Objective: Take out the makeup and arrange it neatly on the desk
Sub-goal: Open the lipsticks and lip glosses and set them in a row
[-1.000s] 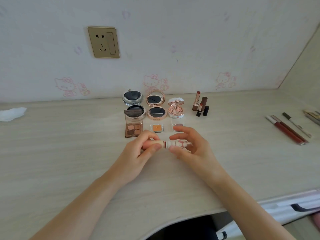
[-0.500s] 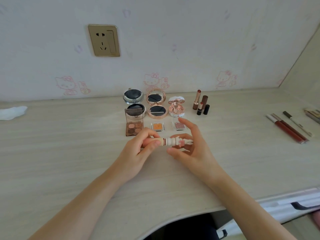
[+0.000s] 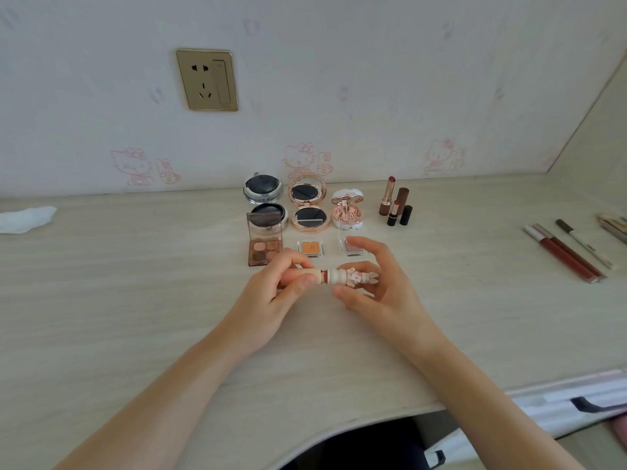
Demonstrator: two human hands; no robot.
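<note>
- Currently a small lipstick (image 3: 334, 278) is held level just above the counter (image 3: 135, 300), its base pinched by the left hand (image 3: 271, 296) and its rabbit-topped cap by the right hand (image 3: 380, 290).
- If the cap is pulled off sharply, the open eyeshadow pans (image 3: 310, 248) just beyond both grips could be knocked.
- Should either pinch loosen, the lipstick could be dropped and rolled toward the counter's near edge.

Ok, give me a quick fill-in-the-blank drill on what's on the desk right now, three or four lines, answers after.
1. Both hands, left hand and right hand, hold one rabbit-topped lipstick, its cap pulled slightly ____.
2. The eyeshadow palette shows ____ pans of colour.
3. The wall socket is coloured ____.
4. The two red lip gloss tubes lie to the person's ____.

Missing words: off; four; gold; right
</note>
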